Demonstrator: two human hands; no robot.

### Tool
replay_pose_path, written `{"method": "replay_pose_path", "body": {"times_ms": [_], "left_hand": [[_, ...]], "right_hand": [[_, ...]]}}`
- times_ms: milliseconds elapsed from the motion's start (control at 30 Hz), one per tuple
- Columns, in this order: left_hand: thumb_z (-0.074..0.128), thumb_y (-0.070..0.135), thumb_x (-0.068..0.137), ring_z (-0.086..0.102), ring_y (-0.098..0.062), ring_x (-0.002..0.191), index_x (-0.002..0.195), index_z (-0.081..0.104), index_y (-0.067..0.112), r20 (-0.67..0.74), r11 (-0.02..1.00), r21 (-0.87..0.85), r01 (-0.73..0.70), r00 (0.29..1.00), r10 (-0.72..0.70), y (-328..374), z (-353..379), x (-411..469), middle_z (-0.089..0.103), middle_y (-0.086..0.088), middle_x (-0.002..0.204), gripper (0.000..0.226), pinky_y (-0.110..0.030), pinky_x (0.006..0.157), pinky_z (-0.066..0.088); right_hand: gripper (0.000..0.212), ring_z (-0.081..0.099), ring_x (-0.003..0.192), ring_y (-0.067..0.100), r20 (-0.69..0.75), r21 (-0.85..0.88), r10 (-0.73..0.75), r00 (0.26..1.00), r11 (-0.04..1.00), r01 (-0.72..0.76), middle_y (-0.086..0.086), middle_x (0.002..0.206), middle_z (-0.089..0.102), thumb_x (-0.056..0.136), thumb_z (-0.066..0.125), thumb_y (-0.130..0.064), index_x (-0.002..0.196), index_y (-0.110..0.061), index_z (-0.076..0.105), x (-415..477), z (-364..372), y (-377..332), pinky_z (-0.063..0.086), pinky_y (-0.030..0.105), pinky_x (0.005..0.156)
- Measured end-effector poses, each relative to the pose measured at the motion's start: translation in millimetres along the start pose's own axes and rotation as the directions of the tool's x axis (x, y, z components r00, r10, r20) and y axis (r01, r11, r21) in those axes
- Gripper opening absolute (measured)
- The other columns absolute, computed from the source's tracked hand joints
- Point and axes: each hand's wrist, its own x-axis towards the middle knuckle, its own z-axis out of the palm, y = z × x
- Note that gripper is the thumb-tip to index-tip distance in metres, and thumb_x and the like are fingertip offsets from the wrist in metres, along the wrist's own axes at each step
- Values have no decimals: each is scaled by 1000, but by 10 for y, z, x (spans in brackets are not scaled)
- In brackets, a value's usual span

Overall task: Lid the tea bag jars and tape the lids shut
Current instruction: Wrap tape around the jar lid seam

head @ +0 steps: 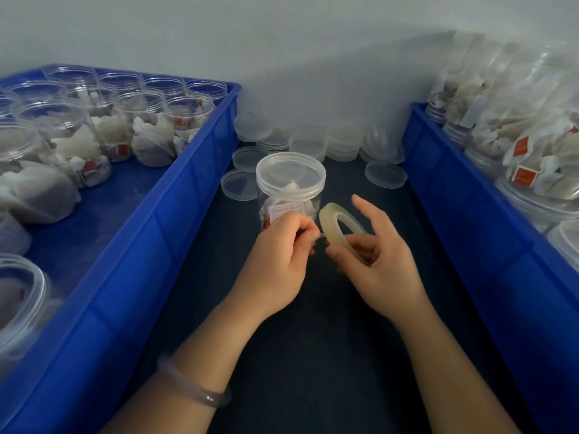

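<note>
**Desk:** What frames the shot?

**Floor:** Two blue crates. The left crate (191, 189) holds open jars (188, 111) of tea bags. The right crate (470, 220) is heaped with filled jars (501, 120) lying on their sides. The dark worktop (313, 355) runs between them, with spare lids (341, 142) stacked at the back.

**Desk:** And the jar being worked?

**Floor:** One jar (289, 195) stands upright mid-worktop, its lid (290, 172) seated, with no tape visible on it. It sits just beyond the hands. Whether the left hand touches it is unclear.

**Desk:** The hands?

**Floor:** The right hand (382, 261) curls its thumb and lower fingers round the tape roll (327, 223), forefinger lifted. The left hand (275, 261) has its fingers (308, 231) pinched together on the tape end (320, 235) at the roll's rim.

**Desk:** What could go wrong?

**Floor:** The jar looks light, and with neither hand steadying it, pressing tape on could slide or tip it towards a crate wall. The lid may only be resting, so it could get taped askew. And if that pinch slips, the clear tape could snap back onto the roll or fold onto itself.
</note>
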Motion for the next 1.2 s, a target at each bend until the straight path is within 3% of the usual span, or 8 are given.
{"method": "replay_pose_path", "body": {"times_ms": [100,200,300,433,567,733,900,1200], "left_hand": [[48,18,96,60,2,70,84,54,28,58,984,-165,74,996,-65,37,-25,0,59,8,74,17,-11,62,47],[50,18,95,60,0,71,85,55,25,-7,986,-147,77,997,-78,45,-28,9,59,8,74,14,-12,62,47],[55,19,92,59,-4,76,90,60,16,-204,994,56,-94,973,103,49,-65,14,59,9,81,6,-14,67,47],[63,39,83,48,-13,108,110,59,12,-488,973,195,-123,848,206,-14,-215,201,54,-3,114,39,-17,90,41],[73,68,47,7,-7,140,127,28,50,-169,999,35,-10,986,16,-142,-210,367,8,-5,155,94,-8,103,11],[74,59,54,39,-8,124,122,39,25,-353,989,-24,-144,927,126,-293,-24,409,41,-1,129,84,-10,102,30],[80,48,56,45,-16,121,116,46,11,-392,991,-23,-135,913,115,-339,16,422,47,-14,128,79,-13,100,35],[79,45,63,49,-17,119,113,42,18,-402,994,-28,-107,911,87,-316,14,430,49,-11,125,67,-20,98,41]], "right_hand": [[34,65,77,4,-57,-80,-45,997,996,40,-14,90,69,87,65,-24,113,-44,58,42,-13,-11,55,23,71],[15,61,78,-7,-43,-32,-76,996,997,75,-30,82,65,86,65,-23,94,-36,69,77,-46,-41,48,11,70],[6,57,72,-6,-13,-95,-57,998,994,55,-20,74,63,84,65,-33,82,-38,68,198,-114,-146,41,6,60],[21,55,80,-3,53,-206,-28,998,978,38,-15,77,61,86,65,-35,71,-48,59,441,-242,-257,44,7,59],[21,57,70,4,165,-253,-24,986,965,66,-15,77,62,88,64,-34,73,-47,60,598,-223,-321,42,15,57],[14,56,70,11,156,-234,-44,987,969,81,-7,76,64,87,66,-33,74,-38,66,665,-158,-301,43,22,57],[14,53,68,6,132,-224,-43,990,972,72,-10,69,62,85,69,-34,72,-38,68,679,-131,-298,41,15,56],[9,46,61,-1,91,-248,-54,994,966,75,-8,66,60,84,69,-37,77,-31,71,694,-86,-250,38,13,53]]}}
